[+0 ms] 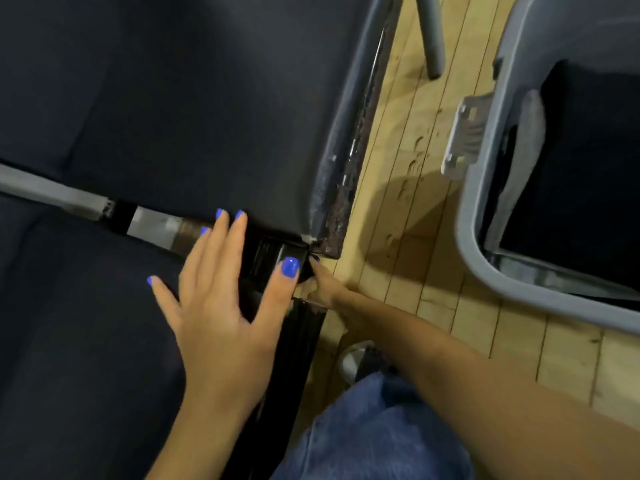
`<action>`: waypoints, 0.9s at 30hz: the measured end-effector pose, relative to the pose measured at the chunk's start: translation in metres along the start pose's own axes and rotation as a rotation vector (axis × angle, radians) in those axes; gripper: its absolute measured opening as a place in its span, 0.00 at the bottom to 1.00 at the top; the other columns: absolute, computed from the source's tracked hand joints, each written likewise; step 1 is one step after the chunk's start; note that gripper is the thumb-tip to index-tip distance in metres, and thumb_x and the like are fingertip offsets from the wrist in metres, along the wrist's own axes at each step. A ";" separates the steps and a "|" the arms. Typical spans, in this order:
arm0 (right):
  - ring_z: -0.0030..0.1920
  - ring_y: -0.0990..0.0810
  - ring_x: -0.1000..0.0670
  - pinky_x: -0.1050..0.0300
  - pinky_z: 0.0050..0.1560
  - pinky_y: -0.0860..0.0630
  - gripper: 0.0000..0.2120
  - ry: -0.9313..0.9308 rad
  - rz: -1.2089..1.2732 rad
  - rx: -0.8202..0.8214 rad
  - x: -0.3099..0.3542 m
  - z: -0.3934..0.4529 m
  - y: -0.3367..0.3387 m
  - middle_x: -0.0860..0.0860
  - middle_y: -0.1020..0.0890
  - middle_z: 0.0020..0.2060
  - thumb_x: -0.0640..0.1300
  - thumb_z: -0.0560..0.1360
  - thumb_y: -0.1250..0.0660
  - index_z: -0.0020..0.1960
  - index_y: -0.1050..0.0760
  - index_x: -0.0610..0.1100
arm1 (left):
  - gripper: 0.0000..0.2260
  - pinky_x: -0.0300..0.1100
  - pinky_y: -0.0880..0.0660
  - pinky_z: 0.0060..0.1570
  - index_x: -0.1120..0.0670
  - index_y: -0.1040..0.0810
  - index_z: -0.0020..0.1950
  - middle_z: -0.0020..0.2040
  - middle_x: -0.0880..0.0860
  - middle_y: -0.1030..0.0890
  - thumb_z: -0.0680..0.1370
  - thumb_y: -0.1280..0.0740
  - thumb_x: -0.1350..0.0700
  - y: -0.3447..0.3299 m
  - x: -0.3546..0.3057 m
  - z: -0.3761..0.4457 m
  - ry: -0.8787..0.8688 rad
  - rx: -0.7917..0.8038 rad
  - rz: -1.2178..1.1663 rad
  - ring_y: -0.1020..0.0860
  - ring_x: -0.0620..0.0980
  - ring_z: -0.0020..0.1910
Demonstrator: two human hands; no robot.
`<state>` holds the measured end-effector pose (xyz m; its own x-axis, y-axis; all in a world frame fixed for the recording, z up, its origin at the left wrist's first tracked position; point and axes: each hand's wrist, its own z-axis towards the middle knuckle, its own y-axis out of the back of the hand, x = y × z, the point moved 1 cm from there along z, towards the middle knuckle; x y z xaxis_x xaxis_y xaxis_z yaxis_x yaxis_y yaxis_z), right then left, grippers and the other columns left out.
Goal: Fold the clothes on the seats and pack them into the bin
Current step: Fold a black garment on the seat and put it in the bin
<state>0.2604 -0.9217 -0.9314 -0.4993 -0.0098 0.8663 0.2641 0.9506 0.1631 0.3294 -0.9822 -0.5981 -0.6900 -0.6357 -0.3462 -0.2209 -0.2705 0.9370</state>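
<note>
My left hand (221,306) lies flat with its fingers spread over the gap between two dark navy seats (173,98). Its palm rests on dark fabric (69,341) covering the nearer seat; I cannot tell cloth from seat cushion there. My right hand (322,285) reaches to the seat's front corner, its fingers at the dark edge and partly hidden behind my left thumb. A grey plastic bin (485,265) stands on the floor to the right. Dark folded clothes (588,185) lie inside it.
A worn, peeling edge (349,161) runs along the far seat. Light wooden floorboards (415,202) separate the seats from the bin. A grey metal leg (433,36) stands at the top. My jeans-clad leg (363,434) and shoe (353,362) are below. The bin's latch (464,136) sticks out.
</note>
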 end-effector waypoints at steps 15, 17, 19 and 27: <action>0.29 0.25 0.48 0.58 0.26 0.26 0.10 -0.289 0.412 -0.100 0.029 0.028 0.010 0.45 0.23 0.32 0.38 0.78 0.38 0.38 0.29 0.40 | 0.27 0.51 0.63 0.72 0.42 0.34 0.71 0.70 0.35 0.38 0.72 0.47 0.44 -0.003 0.003 0.003 -0.043 -0.071 -0.048 0.41 0.33 0.66; 0.31 0.27 0.48 0.61 0.25 0.29 0.10 -0.247 0.520 -0.030 0.036 0.010 0.016 0.45 0.26 0.33 0.40 0.78 0.39 0.38 0.30 0.41 | 0.27 0.52 0.62 0.72 0.42 0.34 0.72 0.70 0.35 0.38 0.72 0.48 0.44 -0.005 0.005 0.003 -0.053 -0.075 -0.030 0.41 0.33 0.65; 0.40 0.26 0.47 0.63 0.28 0.27 0.07 -0.211 0.578 0.036 0.042 -0.019 0.025 0.44 0.24 0.41 0.44 0.78 0.41 0.44 0.28 0.41 | 0.27 0.54 0.62 0.72 0.43 0.34 0.72 0.70 0.35 0.38 0.72 0.48 0.44 -0.006 0.007 0.003 -0.049 -0.087 -0.013 0.42 0.31 0.64; 0.47 0.26 0.47 0.62 0.46 0.27 0.07 0.053 0.470 -0.008 0.066 -0.206 0.105 0.41 0.26 0.47 0.39 0.77 0.43 0.50 0.29 0.37 | 0.26 0.59 0.65 0.71 0.44 0.53 0.78 0.78 0.44 0.51 0.80 0.53 0.41 0.009 -0.003 0.004 0.028 0.150 0.196 0.54 0.44 0.76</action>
<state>0.4250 -0.8869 -0.7604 -0.2818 0.4051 0.8698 0.4577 0.8535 -0.2492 0.3269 -0.9791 -0.5886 -0.7106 -0.6860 -0.1562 -0.1860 -0.0309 0.9821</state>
